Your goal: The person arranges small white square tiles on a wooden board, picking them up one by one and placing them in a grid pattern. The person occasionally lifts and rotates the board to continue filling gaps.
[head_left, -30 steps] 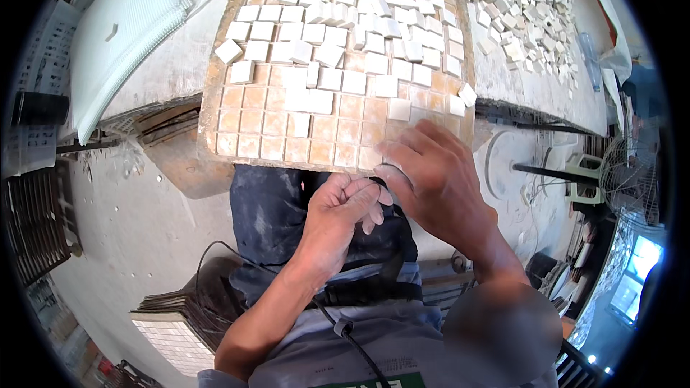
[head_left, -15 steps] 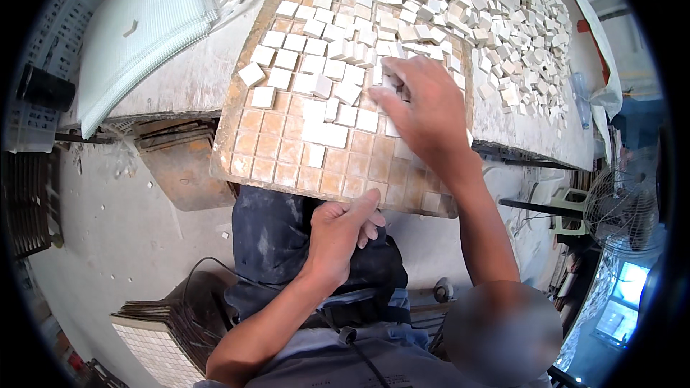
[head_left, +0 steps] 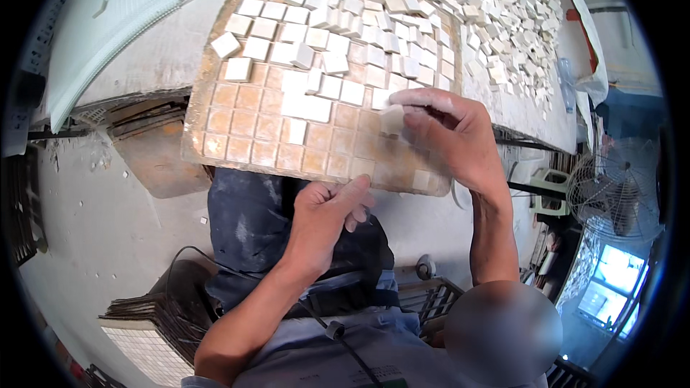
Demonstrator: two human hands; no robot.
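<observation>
A pale, square, stone-like tile point(head_left: 391, 121) lies just left of the half-curled right hand point(head_left: 466, 129), farther from the curled left hand point(head_left: 322, 210) (I cannot tell what either grips).

No writing can be read with certainty. Small dark print point(head_left: 392, 371) is carried in short lines on the front of the grey shirt point(head_left: 287, 341), in from its hem, but the letters are too small and blurred to be made out. Farther from the hem, a sliver of a green patch point(head_left: 393, 383) is shown, cut off by the view's lower border.
</observation>
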